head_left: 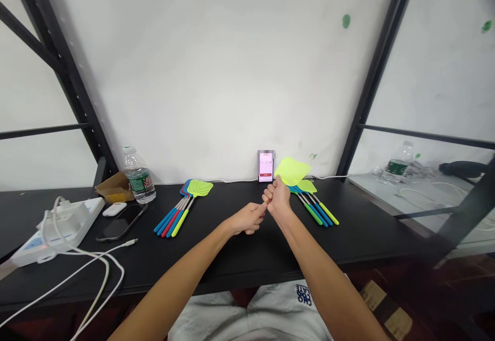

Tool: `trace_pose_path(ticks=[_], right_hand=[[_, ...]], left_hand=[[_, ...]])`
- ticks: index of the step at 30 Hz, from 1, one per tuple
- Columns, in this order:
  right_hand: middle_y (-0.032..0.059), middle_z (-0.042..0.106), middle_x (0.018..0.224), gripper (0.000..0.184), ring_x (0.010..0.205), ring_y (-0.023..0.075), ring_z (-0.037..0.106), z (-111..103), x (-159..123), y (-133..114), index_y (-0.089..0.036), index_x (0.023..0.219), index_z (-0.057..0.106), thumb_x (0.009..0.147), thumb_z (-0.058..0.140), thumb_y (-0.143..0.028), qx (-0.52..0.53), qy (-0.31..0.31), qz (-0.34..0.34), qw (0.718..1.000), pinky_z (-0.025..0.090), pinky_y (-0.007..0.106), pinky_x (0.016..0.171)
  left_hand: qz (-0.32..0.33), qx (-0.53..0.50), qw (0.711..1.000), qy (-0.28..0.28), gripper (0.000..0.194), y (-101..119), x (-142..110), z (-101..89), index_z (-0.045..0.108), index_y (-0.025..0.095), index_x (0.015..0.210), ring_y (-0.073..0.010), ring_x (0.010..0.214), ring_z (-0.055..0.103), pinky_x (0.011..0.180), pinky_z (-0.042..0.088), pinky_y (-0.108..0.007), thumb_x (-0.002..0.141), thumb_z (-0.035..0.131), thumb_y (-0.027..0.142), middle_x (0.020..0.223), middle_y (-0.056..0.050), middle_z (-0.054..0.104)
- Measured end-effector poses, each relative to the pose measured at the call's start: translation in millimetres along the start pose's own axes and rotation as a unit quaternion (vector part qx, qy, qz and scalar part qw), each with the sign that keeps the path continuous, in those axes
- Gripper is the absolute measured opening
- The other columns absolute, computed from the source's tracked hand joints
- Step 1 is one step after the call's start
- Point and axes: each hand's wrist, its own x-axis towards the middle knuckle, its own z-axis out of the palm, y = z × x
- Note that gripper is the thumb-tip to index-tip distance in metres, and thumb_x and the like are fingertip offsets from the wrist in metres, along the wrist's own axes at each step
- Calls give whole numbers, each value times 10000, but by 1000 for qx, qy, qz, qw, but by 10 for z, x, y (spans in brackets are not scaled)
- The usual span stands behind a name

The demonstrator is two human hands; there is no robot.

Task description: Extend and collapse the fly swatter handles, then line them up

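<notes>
Centrally, yellow-green fly swatter, raised above black tabletop, mesh head upward. Right hand: narrow grip, fingers closed on swatter just below head. Left hand: curled shut, near right hand; contents, if any, cannot be told. Right: fanned swatters, green, blue and yellow-green handles. Behind: upright lit smartphone. Left: five-swatter fan; farther left, labelled water bottle, dark smartphone, white power strip.
</notes>
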Motion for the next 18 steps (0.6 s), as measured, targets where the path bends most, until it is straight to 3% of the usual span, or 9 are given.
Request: trace_pose_path(ticks=[4,8,15,18], right_hand=[[-121,118,430,418,354,57,69,-5,-2,-9,-220,634,233,876,512,-417,17,-22,20,999,74,207,323],[-117,117,433,423,363,59,62,-7,-11,-41,-216,636,234,893,496,-426,33,-63,33,997,73,208,333],[-112,109,448,469,373,63,45,9,-90,-145,-217,641,170,902,476,-458,33,-152,47,987,73,214,348],[-111,112,448,497,372,61,50,-5,-90,-151,-217,636,163,885,502,-482,26,-172,42,984,75,218,350]], left_hand=[[-46,-101,989,-95,526,55,-64,-97,309,223,696,-28,375,71,356,44,-169,770,492,710,506,114,184],[-79,-169,971,-150,502,77,-64,-166,300,216,682,-33,382,48,347,33,-161,806,494,662,510,105,151],[-99,-174,966,-165,502,98,-84,-202,287,220,684,-49,383,27,336,34,-163,834,404,686,519,97,116],[-61,-117,981,-145,521,75,-79,-164,282,222,677,-50,385,63,348,83,-176,831,359,714,516,100,139]])
